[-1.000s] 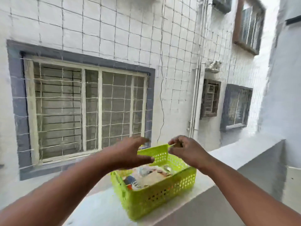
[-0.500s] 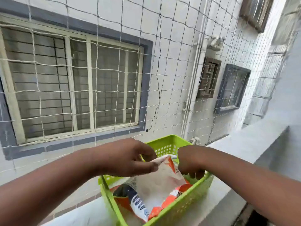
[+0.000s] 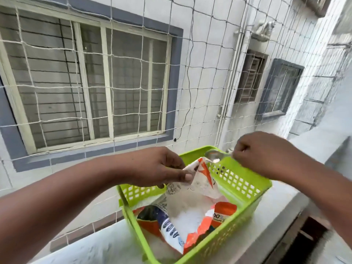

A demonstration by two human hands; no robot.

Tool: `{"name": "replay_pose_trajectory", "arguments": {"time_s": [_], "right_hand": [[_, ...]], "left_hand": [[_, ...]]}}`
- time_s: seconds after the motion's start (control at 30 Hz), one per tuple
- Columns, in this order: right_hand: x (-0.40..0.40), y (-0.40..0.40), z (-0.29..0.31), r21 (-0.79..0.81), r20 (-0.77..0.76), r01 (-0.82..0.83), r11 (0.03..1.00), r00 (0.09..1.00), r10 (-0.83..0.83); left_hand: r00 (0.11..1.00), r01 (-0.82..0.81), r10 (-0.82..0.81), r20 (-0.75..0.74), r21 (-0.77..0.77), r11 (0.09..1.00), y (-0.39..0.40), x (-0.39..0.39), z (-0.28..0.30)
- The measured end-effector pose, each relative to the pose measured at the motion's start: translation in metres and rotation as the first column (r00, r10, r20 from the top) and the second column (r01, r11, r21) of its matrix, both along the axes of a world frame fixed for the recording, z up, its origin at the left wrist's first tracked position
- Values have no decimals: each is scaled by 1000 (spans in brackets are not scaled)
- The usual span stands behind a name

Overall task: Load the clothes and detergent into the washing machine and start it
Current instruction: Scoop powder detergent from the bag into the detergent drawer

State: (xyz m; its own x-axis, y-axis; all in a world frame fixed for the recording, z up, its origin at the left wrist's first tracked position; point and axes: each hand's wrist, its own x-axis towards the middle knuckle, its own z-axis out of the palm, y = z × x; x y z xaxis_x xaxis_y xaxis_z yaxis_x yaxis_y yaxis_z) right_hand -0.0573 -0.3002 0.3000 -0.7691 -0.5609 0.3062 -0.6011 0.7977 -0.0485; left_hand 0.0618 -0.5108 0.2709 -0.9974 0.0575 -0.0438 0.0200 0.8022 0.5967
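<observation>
On a pale concrete ledge (image 3: pixel 106 246) in front of a rope safety net (image 3: pixel 198 77), with a tiled wall and a grey-framed window (image 3: pixel 91 84) behind it, stands a lime-green plastic basket (image 3: pixel 245 189) with perforated sides. Inside the basket sits an opened detergent pouch (image 3: pixel 190 208), white and orange with a blue patch near its lower end, its torn upper flap lifted above the basket's rim and white powder showing within. The left hand (image 3: pixel 158 166) reaches in from the left and pinches that flap, thumb pressed against the fingers with the plastic clamped between them. The right hand (image 3: pixel 261 153) hovers over the basket's far right corner, its fingers curled tightly together around the handle of a metal spoon (image 3: pixel 215 155). The spoon's bowl points left, just above the pouch's open top, and carries a small heap of white powder. The washing machine and the clothes lie outside the view.
</observation>
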Motion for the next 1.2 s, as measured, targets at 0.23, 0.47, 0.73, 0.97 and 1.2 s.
{"name": "replay_pose_trajectory", "arguments": {"time_s": [0.23,0.47,0.73,0.97,1.2], "right_hand": [[73,57,35,-484,256,-133,865,924,285],[101,14,-2,-45,251,-237,970,937,241],[96,-20,-29,46,98,-111,993,989,106],[86,-31,-14,217,198,-52,975,980,9],[68,-42,-14,252,479,-38,967,873,-90]], "left_hand": [[999,17,-24,-46,-142,990,3,-5,-4],[988,-27,5,-157,-137,990,6,-6,-13],[977,-57,40,-211,-77,995,10,7,-14],[967,-72,39,-252,-123,990,12,6,-15],[956,-44,-23,-293,-219,975,12,3,-18]]}}
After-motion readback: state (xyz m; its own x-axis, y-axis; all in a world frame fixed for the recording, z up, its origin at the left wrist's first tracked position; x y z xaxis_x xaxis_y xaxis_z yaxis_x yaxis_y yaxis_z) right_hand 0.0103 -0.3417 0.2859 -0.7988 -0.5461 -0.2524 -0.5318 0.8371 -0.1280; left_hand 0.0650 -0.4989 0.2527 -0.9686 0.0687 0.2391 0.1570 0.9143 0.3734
